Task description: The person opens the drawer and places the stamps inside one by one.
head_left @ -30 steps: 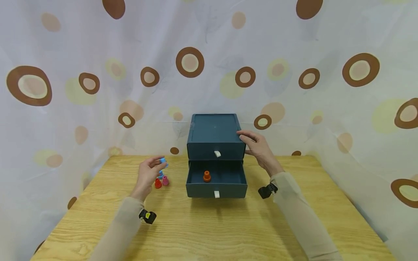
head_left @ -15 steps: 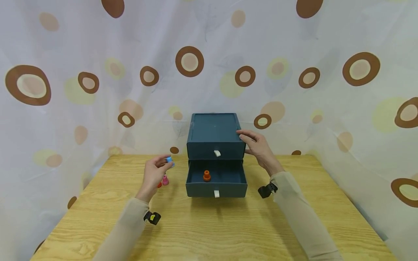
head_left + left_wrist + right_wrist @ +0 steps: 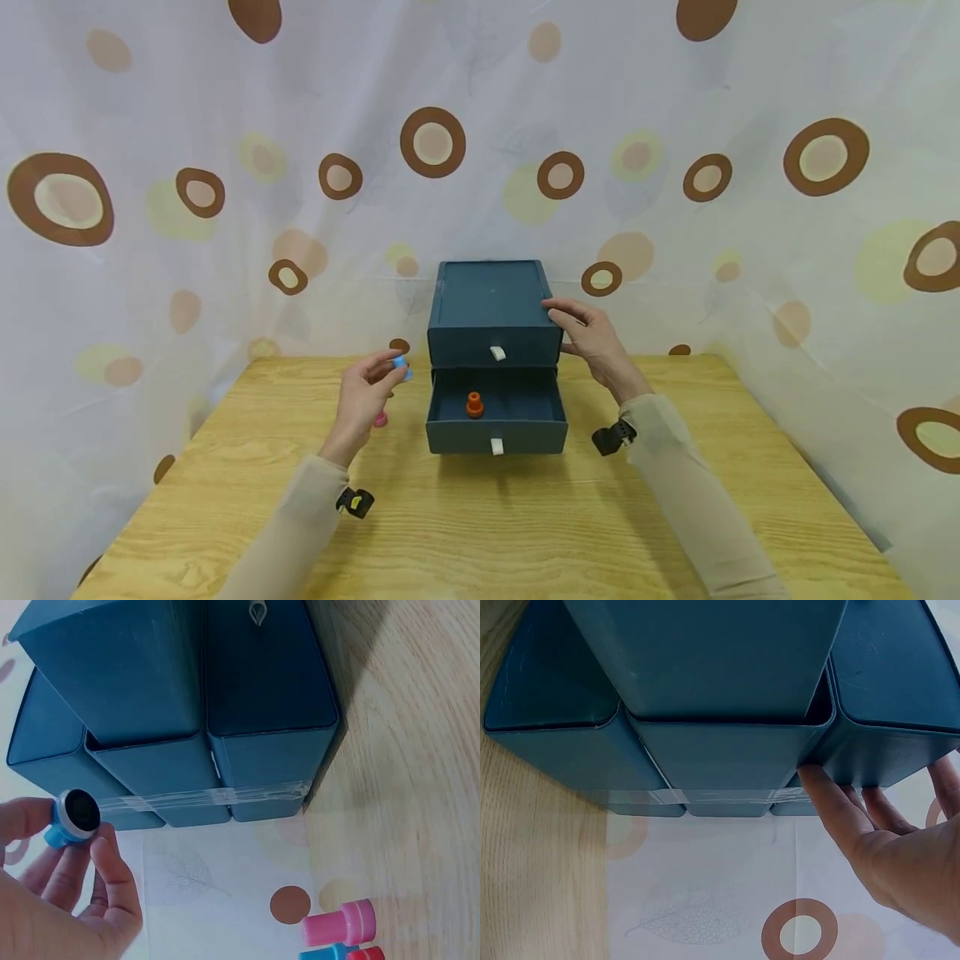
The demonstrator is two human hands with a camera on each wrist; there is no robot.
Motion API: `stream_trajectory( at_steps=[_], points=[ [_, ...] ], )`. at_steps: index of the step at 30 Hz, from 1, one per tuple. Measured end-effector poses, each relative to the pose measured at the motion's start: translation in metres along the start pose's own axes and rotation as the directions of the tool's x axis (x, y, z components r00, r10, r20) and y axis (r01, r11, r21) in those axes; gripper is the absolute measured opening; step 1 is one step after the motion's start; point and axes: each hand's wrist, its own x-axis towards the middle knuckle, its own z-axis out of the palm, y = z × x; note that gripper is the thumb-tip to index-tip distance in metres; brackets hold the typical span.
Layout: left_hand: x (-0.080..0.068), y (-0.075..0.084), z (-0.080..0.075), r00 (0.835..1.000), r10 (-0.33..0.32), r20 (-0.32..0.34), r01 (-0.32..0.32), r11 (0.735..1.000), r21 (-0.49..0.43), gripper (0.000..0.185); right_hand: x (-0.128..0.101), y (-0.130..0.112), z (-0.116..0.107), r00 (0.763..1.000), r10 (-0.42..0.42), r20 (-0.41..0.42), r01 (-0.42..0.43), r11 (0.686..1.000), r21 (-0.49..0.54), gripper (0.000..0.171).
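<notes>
My left hand pinches a small blue stamp between thumb and fingers, held up left of the drawer cabinet. Its dark round face is turned toward the left wrist camera. My right hand rests against the right side of the cabinet's upper part, its fingers extended along the wall and top edge. Below the top drawer, the middle drawer is pulled out. An orange stamp stands inside it, toward the left.
A pink stamp, another blue stamp and a red stamp are on the wooden table, mostly hidden behind my left hand in the head view. A patterned curtain hangs behind the cabinet.
My left hand has moved right toward the cabinet with the blue stamp, covering more of the stamps on the table. The right hand stays in place at the cabinet.
</notes>
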Motion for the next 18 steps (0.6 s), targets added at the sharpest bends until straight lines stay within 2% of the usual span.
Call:
stream_trajectory(
  at_steps=[6,12,18],
  points=[
    [-0.003,0.004,0.005,0.996,0.077,0.036,-0.077,0.997,0.002,0.031,0.000,-0.001,0.000,1.000,0.002,-0.001,-0.002,1.000,-0.001,0.044],
    [-0.004,0.008,0.015,0.983,0.169,0.075,-0.171,0.985,0.016,0.032,0.001,-0.001,0.000,1.000,-0.001,0.006,0.001,1.000,0.014,0.046],
    [-0.004,0.008,0.022,0.971,0.213,0.109,-0.217,0.976,0.027,0.032,0.001,-0.001,0.002,1.000,0.009,0.007,-0.009,1.000,0.012,0.044]
  ],
)
